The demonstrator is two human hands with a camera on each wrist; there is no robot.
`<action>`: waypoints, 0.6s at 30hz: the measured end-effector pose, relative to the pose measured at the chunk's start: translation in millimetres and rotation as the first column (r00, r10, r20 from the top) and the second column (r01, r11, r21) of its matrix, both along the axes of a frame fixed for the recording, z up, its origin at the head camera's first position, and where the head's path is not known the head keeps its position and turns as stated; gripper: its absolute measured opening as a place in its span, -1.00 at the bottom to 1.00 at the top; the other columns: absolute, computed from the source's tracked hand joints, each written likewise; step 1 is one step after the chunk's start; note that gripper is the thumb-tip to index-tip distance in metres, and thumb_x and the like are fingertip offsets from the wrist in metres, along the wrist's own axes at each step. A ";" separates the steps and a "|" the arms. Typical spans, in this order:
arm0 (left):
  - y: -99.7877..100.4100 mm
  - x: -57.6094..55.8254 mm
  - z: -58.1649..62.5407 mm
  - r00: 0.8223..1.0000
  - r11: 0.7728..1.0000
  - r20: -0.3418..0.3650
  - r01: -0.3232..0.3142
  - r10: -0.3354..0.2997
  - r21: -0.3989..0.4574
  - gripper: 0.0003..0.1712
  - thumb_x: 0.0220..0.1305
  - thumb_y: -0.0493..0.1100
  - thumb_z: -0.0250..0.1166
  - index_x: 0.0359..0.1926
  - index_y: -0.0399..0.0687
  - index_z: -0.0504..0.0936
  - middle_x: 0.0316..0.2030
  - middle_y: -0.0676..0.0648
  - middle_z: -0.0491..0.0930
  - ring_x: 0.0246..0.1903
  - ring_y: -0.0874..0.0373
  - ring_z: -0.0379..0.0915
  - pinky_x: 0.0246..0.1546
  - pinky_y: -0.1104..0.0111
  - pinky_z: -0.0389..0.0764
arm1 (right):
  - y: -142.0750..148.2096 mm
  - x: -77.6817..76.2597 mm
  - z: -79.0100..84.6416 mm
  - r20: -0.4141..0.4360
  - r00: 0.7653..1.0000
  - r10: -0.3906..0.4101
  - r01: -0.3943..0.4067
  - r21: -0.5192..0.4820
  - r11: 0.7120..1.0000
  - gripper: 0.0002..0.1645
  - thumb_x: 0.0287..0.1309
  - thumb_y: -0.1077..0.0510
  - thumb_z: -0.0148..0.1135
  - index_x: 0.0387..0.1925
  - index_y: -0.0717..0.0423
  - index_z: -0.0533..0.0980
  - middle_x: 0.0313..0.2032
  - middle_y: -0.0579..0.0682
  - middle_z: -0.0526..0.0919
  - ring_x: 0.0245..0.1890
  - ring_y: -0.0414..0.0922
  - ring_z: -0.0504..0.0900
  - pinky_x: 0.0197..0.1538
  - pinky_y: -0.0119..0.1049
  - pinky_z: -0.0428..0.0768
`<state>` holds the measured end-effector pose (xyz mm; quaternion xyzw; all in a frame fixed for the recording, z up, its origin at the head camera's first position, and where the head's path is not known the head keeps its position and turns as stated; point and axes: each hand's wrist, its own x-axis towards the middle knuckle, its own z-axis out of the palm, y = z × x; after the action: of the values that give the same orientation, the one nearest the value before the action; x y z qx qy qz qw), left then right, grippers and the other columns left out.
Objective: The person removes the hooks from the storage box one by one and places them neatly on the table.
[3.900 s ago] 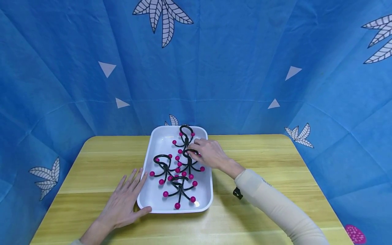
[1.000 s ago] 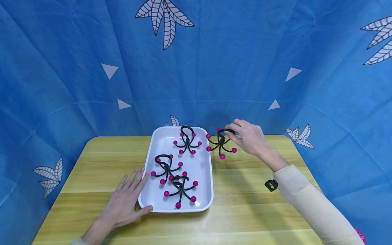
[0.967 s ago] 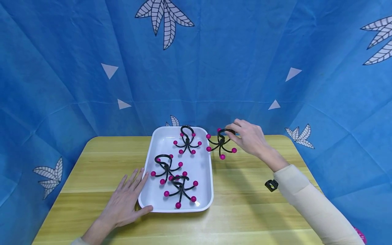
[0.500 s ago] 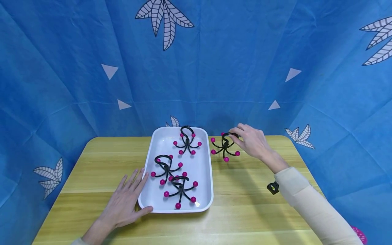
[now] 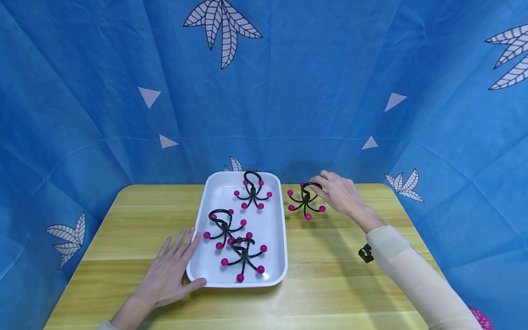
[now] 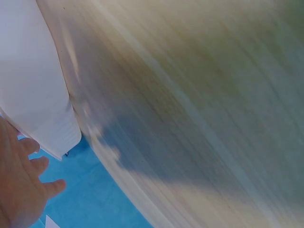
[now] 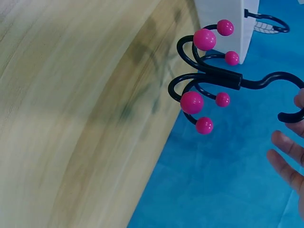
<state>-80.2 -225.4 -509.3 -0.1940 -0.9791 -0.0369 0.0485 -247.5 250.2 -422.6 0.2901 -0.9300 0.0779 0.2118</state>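
My right hand (image 5: 340, 195) pinches the curved hook of a black multi-arm hanger hook (image 5: 306, 198) with pink ball tips, just right of the white tray (image 5: 270, 238). In the right wrist view this hanger hook (image 7: 228, 80) is held clear of the tabletop, its shadow falling on the wood. Three similar hanger hooks stand in the tray: one at the back (image 5: 253, 192), one at the left (image 5: 224, 226) and one in front (image 5: 244, 252). My left hand (image 5: 167, 275) lies with extended fingers at the tray's left edge, thumb by its front corner.
A light wooden table (image 5: 326, 293) carries the tray. Behind and at both sides hangs a blue cloth (image 5: 313, 82) with white leaf prints. The back hanger hook's loop rises near the tray's rear rim. A black wrist device (image 5: 365, 253) sits under the right sleeve.
The right hand has taken a hanger hook out of the tray and carried it right. Over the last second it has moved slightly right and lower. The left hand has stayed put.
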 end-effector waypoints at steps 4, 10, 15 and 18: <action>0.1 -0.4 -0.3 1.000 1.000 0.012 -0.002 0.002 0.006 0.31 0.16 0.67 0.19 0.68 -0.04 0.12 0.70 -0.17 0.04 0.67 -0.24 0.00 0.66 -0.21 0.05 | 0.7 -3.5 -3.5 0.020 1.000 -0.004 0.004 0.005 1.000 -0.79 0.42 0.04 0.33 -0.02 -0.03 0.74 -0.32 -0.05 0.65 -0.52 -0.15 0.47 -0.66 -0.41 0.26; -0.3 -0.2 -0.5 1.000 1.000 0.008 -0.003 0.003 0.011 0.31 0.16 0.67 0.19 0.68 -0.03 0.12 0.70 -0.17 0.04 0.67 -0.24 0.00 0.66 -0.20 0.04 | 2.1 -9.3 -7.9 0.037 0.999 -0.020 0.019 0.015 1.000 -0.77 0.47 0.01 0.28 -0.01 -0.05 0.74 -0.33 -0.06 0.63 -0.52 -0.16 0.45 -0.65 -0.43 0.20; -0.8 -0.3 -0.2 1.000 1.000 0.001 0.004 -0.004 0.017 0.31 0.16 0.65 0.20 0.68 -0.03 0.11 0.69 -0.17 0.05 0.67 -0.24 0.00 0.65 -0.20 0.05 | 2.5 -12.0 -10.1 0.043 0.999 -0.027 0.026 0.013 1.000 -0.77 0.47 -0.01 0.27 -0.01 -0.07 0.75 -0.33 -0.07 0.63 -0.53 -0.17 0.45 -0.66 -0.42 0.21; -1.1 0.1 0.0 1.000 1.000 -0.014 0.008 -0.007 0.018 0.31 0.16 0.65 0.21 0.68 -0.03 0.12 0.69 -0.17 0.07 0.66 -0.24 0.02 0.64 -0.20 0.09 | 2.6 -13.3 -11.5 0.048 0.998 -0.031 0.031 0.010 0.999 -0.77 0.47 -0.01 0.28 -0.01 -0.07 0.75 -0.34 -0.07 0.62 -0.53 -0.17 0.44 -0.66 -0.41 0.22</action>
<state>-80.1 -226.5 -509.3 -0.1974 -0.9776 -0.0445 0.0570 -260.8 252.7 -434.1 0.2746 -0.9395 0.0774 0.1894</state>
